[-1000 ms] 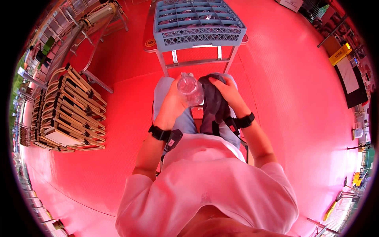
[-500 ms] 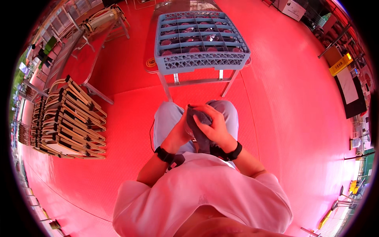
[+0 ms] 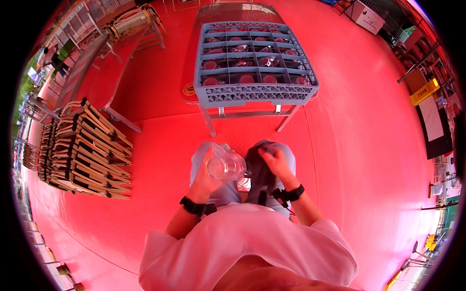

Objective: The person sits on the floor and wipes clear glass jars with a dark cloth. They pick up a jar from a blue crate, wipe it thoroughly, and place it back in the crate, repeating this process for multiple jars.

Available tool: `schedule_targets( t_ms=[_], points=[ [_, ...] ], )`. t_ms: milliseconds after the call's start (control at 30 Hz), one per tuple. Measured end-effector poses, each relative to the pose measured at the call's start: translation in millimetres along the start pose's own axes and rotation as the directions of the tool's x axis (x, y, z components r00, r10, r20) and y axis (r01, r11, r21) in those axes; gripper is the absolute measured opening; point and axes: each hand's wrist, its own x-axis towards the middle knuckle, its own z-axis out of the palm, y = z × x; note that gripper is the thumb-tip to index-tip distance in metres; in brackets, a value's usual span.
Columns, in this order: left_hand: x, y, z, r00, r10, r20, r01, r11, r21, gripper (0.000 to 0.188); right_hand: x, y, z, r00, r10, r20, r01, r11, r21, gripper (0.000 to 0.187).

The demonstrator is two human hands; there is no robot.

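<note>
My left hand (image 3: 206, 182) is closed around a clear drinking glass (image 3: 228, 166), which it holds tilted above my left knee. In my right hand (image 3: 279, 167) is a dark cloth (image 3: 258, 167), gripped by the fingers and hanging down over my right thigh. Glass and cloth are close together, with the cloth outside the glass. Beyond my knees stands a blue-grey glass rack (image 3: 255, 97). Its compartments hold several clear glasses (image 3: 246, 79).
The rack rests on a low red-topped table (image 3: 194, 92) with metal legs. Folded chairs (image 3: 92, 150) are stacked at the left, near another red table (image 3: 109, 80). A yellow sign (image 3: 424, 92) stands at the far right. Red flooring (image 3: 349, 160) lies around me.
My hands have moved apart. The cloth, wrapped over the glass before, has come away to the right in my right hand, and the glass now shows plainly in my left.
</note>
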Motion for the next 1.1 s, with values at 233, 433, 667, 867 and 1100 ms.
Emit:
schedule_targets(
  t_ms=[233,433,667,867,1100],
  points=[
    [46.9,-3.6,13.6,0.889,0.102,0.447,-0.140,0.989,0.051,0.043,13.4,-125.6,10.7,0.906,-0.420,0.052,0.414,0.906,0.088,0.030],
    [49.0,-28.8,30.5,0.973,0.014,0.231,0.019,0.990,-0.140,0.039,13.4,-93.4,44.3,0.772,-0.610,0.178,0.634,0.722,-0.276,0.048],
    [49.5,-1.7,43.0,0.970,-0.114,0.216,0.187,0.915,-0.356,0.033,13.9,-68.6,41.7,0.762,-0.647,0.010,0.643,0.755,-0.130,0.040],
    [43.4,10.8,45.7,0.994,-0.099,-0.042,0.091,0.982,-0.164,0.050,14.9,-30.7,37.3,0.841,-0.528,-0.117,0.533,0.846,0.007,0.036],
    [34.3,29.8,56.5,0.994,-0.080,0.079,0.098,0.962,-0.254,0.062,25.0,-34.2,3.5,0.948,0.316,-0.031,-0.253,0.810,0.528,0.032]
  ],
)
